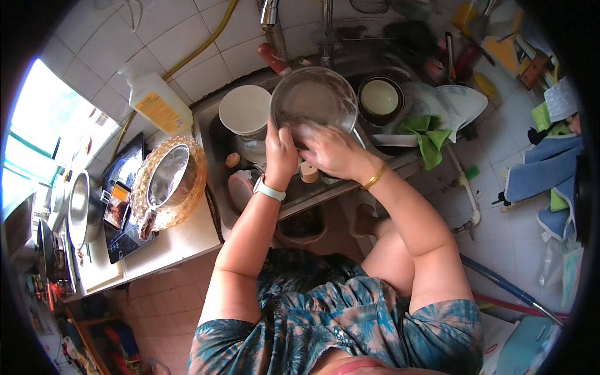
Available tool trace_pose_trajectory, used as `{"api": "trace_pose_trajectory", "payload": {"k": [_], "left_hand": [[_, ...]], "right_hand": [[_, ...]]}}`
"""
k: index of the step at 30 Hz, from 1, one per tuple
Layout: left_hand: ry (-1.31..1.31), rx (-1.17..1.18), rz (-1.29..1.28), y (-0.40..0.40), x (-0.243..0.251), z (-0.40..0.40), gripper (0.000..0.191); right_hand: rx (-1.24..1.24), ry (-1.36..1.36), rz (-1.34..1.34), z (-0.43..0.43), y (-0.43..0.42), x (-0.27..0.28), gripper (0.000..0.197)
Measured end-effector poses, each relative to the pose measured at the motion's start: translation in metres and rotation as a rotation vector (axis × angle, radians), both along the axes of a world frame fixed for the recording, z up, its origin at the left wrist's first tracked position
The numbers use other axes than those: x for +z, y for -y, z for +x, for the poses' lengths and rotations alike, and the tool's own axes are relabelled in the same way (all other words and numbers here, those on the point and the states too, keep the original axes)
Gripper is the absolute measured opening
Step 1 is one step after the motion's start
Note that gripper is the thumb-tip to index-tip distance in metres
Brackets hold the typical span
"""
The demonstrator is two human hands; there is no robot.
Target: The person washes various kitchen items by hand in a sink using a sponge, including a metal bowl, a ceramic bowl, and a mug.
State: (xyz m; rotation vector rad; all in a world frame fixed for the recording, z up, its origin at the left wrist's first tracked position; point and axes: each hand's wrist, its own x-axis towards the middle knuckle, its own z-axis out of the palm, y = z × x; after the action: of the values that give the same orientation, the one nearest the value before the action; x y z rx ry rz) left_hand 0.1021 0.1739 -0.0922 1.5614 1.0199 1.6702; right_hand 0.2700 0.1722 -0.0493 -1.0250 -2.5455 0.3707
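A metal saucepan (311, 96) is tilted over the sink, its hollow facing me and a reddish-brown handle (272, 57) pointing away to the upper left. My left hand (281, 152) grips its near left rim, thumb on top. Against the near rim and inner wall lies my right hand (326, 145), its fingers blurred; whether they hold anything is hidden. Below the saucepan, the left basin of the steel sink (293, 206) holds a white bowl (244, 110), a pink-rimmed round item (240, 191) and small beige pieces (309, 172).
The right basin holds a cream bowl (380, 96), white dishes (464, 103) and a green cloth (424, 136). Left, an amber bowl (199, 173) with a small handled pan (169, 176), a phone (117, 206), a steel bowl (79, 206) and a plastic bottle (159, 103) crowd the counter.
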Motion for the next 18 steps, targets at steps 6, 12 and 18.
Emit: {"api": "trace_pose_trajectory", "payload": {"k": [6,12,18], "left_hand": [[-0.102,0.181,0.040,0.002,0.021,-0.009,0.043],[0.028,-0.001,-0.061,0.006,0.012,-0.002,0.077],[-0.116,0.040,-0.009,0.000,0.001,-0.017,0.059]], "right_hand": [[-0.103,0.109,0.562,0.022,0.008,0.023,0.029],[-0.121,-0.030,0.552,0.000,0.016,0.007,0.015],[-0.074,-0.182,0.493,-0.019,0.025,-0.021,0.015]]}}
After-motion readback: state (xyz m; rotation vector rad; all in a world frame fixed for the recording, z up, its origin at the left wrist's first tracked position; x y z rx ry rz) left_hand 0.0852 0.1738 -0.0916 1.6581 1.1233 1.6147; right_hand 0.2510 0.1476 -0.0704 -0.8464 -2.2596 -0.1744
